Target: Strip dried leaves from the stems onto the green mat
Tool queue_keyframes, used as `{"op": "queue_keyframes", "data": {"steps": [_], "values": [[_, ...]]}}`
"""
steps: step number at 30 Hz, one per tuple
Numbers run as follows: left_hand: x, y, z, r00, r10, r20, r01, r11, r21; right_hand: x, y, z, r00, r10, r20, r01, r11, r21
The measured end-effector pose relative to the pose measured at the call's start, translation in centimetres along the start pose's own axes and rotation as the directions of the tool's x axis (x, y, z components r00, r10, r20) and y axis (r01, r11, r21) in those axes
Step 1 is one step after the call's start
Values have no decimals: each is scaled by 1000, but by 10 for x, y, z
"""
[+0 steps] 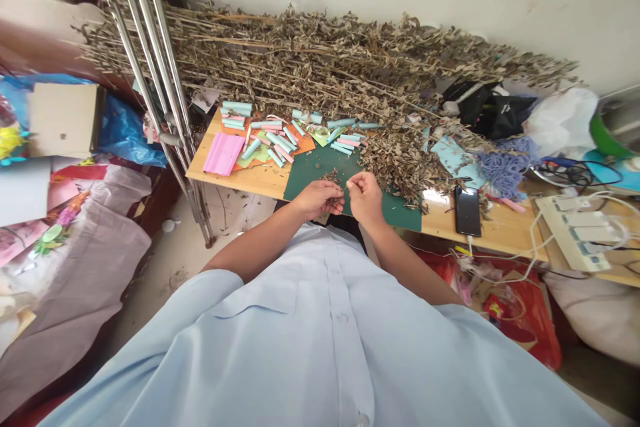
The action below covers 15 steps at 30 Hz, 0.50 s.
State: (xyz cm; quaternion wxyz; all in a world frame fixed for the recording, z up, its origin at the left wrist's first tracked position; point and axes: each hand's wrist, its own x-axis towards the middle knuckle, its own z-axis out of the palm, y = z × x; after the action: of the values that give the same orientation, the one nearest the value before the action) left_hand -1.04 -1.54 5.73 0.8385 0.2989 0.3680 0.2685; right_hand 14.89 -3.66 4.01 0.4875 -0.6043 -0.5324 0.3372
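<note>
My left hand point(319, 200) is half curled over the near edge of a dark green mat point(313, 170), with crumbled dried leaves point(336, 200) in its fingers. Close beside it, my right hand point(366, 199) is closed in a pinch; whatever its fingertips hold is too small to make out. A small heap of leaf bits point(331, 176) lies on the mat just beyond my left hand. To the right, a larger pile of dried leaves point(395, 163) covers part of the mat. Several blue and pink paper rolls point(283, 140) lie to the left on coloured paper sheets.
Long dried leafy stalks point(300, 60) lie along the wall. Metal crutches point(155, 67) stand at the left of the wooden table point(210, 167). On the right are a phone point(467, 211) on a cable, a power strip point(575, 230) and a heap of purple cord point(507, 167).
</note>
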Motion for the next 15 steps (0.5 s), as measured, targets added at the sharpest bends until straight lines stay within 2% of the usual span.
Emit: {"op": "queue_keyframes", "data": {"steps": [6, 9, 12, 15], "values": [[0, -5, -4, 1000, -12, 8, 12, 1000, 5, 8, 0, -6, 995, 39, -94, -38, 999, 15], [0, -6, -8, 1000, -2, -12, 2, 1000, -3, 10, -3, -12, 994, 50, -98, -44, 997, 62], [0, -4, -12, 999, 29, -35, -30, 999, -26, 4, -10, -16, 998, 60, -4, -60, 994, 95], [1, -1, -17, 997, 60, -48, -62, 997, -41, -10, -15, -18, 980, 82, 183, -93, 994, 54]]}}
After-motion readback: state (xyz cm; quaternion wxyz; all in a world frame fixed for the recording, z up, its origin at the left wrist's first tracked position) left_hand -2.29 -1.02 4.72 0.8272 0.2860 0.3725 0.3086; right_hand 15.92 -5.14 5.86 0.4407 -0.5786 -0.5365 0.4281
